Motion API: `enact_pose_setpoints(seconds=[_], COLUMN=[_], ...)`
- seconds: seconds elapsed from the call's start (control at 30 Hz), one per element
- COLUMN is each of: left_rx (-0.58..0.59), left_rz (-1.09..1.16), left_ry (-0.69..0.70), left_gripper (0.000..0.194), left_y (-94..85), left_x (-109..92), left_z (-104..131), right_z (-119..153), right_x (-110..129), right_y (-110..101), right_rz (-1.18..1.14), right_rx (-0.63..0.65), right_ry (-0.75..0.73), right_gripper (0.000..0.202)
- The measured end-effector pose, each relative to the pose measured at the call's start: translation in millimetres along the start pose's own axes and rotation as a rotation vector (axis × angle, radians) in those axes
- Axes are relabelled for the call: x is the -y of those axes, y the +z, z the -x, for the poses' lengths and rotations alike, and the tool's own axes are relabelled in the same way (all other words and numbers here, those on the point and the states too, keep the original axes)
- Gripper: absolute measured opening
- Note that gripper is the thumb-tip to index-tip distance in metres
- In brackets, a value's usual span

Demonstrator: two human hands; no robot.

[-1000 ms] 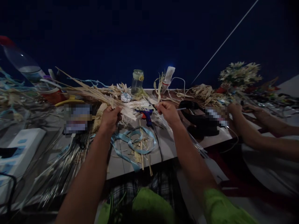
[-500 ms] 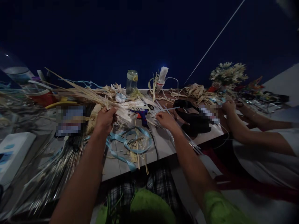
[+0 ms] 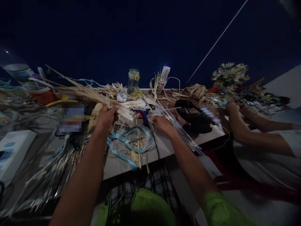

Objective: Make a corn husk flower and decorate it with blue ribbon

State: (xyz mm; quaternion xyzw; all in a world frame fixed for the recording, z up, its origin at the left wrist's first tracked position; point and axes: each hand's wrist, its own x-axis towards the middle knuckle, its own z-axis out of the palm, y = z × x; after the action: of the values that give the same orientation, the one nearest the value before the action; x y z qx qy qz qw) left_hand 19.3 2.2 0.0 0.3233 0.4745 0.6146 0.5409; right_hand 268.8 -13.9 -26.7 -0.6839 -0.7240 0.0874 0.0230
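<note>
My left hand (image 3: 107, 117) is closed round a pale dried strip (image 3: 124, 112), whose flat end points right toward a blue and red glue gun (image 3: 144, 115). Just right of the glue gun is my right hand (image 3: 162, 123), its fingers pinched together; whatever lies between the fingertips is too small to name. Below the glue gun, a coil of light blue ribbon (image 3: 128, 142) surrounds thin sticks and scraps. Clear glue sticks (image 3: 180, 128) lie to the right of my right hand.
A glass jar (image 3: 133, 81) and a white-wrapped bottle (image 3: 164, 77) stand at the back. A black object (image 3: 194, 117) lies right of the sticks. Another person's hands (image 3: 232, 110) work farther right. Metal wires (image 3: 56, 172) and a white box (image 3: 16, 153) are left.
My right hand has shifted slightly left and down, closer to the glue gun's handle. My left hand keeps its hold on the strip, nearly still.
</note>
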Motion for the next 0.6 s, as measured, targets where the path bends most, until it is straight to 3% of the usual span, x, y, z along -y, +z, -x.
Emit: enact_pose_setpoints(seconds=[0.23, 0.37, 0.47, 0.6], left_rx=[0.005, -0.003, -0.012, 0.000], left_rz=[-0.011, -0.012, -0.020, -0.025], left_ry=[-0.001, 0.001, 0.001, 0.007], left_gripper=[0.023, 0.023, 0.022, 0.021], left_y=[0.0, 0.0, 0.2, 0.0], left_x=[-1.6, -1.3, -1.0, -0.4], left_z=[0.5, 0.3, 0.7, 0.5], right_z=[-0.7, 4.3, 12.3, 30.2], right_x=[-9.1, -7.6, 3.6, 32.0], right_y=[-4.4, -10.6, -15.7, -19.7], right_rz=[-0.137, -0.198, -0.316, -0.428], right_rx=[0.094, -0.016, -0.095, -0.056], right_ry=[0.011, -0.022, -0.089, -0.245], right_gripper=[0.017, 0.019, 0.021, 0.024])
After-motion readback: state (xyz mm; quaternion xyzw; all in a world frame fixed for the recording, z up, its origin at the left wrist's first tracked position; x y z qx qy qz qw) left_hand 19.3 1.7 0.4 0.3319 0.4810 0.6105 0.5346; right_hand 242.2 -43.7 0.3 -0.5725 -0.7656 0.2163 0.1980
